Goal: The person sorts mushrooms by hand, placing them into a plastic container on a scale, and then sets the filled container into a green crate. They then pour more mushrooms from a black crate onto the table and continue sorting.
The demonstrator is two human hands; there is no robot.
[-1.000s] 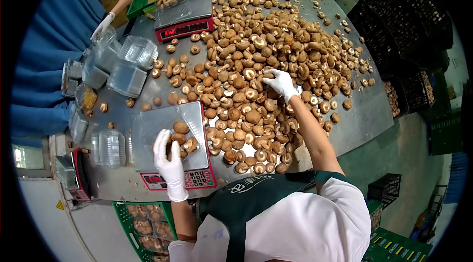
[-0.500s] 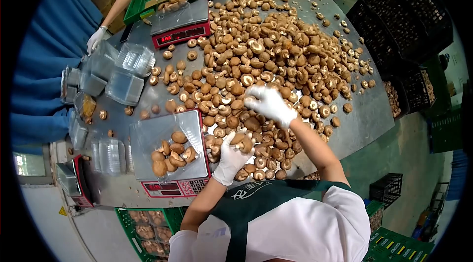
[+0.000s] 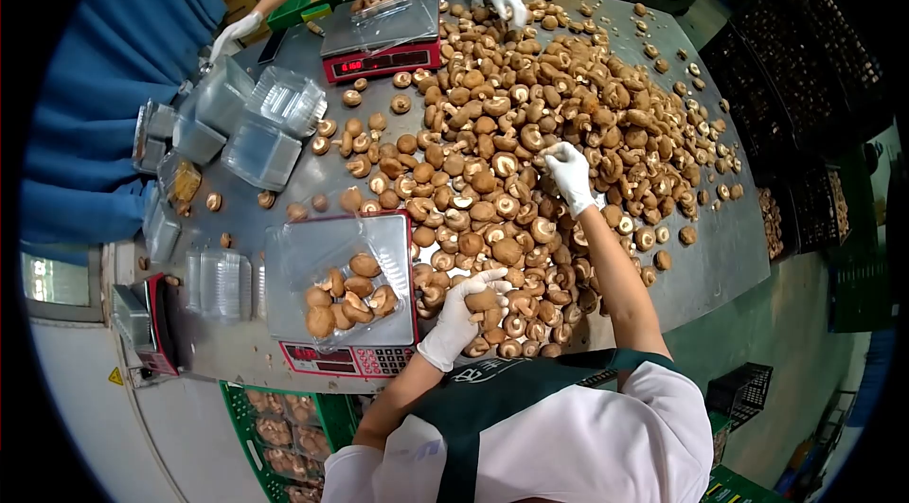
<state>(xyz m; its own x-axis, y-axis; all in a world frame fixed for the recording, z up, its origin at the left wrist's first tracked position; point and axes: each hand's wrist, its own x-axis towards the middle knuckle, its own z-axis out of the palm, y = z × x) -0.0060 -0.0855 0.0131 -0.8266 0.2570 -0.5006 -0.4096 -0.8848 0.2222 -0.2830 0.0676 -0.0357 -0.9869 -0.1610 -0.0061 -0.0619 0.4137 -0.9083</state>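
Note:
My left hand, in a white glove, is closed around a few brown shiitake mushrooms by the near edge of the pile. To its left, a clear plastic tray with several mushrooms sits on a red-framed scale. Farther out, my right hand, also gloved, reaches over the big mushroom pile. Its fingers are curled together at the mushrooms, and whatever lies between them is hidden.
Across the metal table a co-worker's gloved hand touches the pile, beside a second scale. Clear plastic boxes are stacked at the left. A green crate of packed mushrooms stands below; dark crates rise at the right.
My right hand has moved right over the pile and its fingers have closed. My left hand still holds mushrooms. The co-worker's hand has gone from the far scale to the pile. The view has shifted slightly.

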